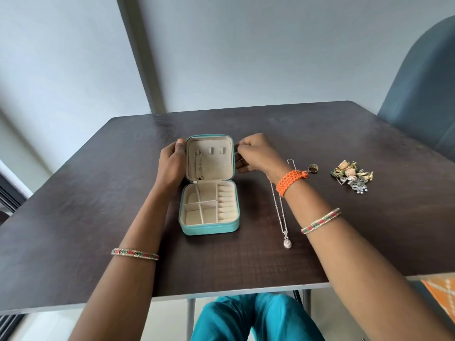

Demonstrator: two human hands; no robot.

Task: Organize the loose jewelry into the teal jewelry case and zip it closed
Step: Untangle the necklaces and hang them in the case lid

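Observation:
The teal jewelry case stands open on the dark table, its lid upright and its cream compartments bare. A thin chain hangs inside the lid. My left hand grips the lid's left edge. My right hand pinches the lid's right edge with curled fingers. A silver pendant necklace lies to the right of the case, partly under my right wrist. A ring and a heap of earrings lie farther right.
A blue chair back stands at the table's far right corner. The wall runs just behind the table's far edge. My knees in teal fabric show below the near edge.

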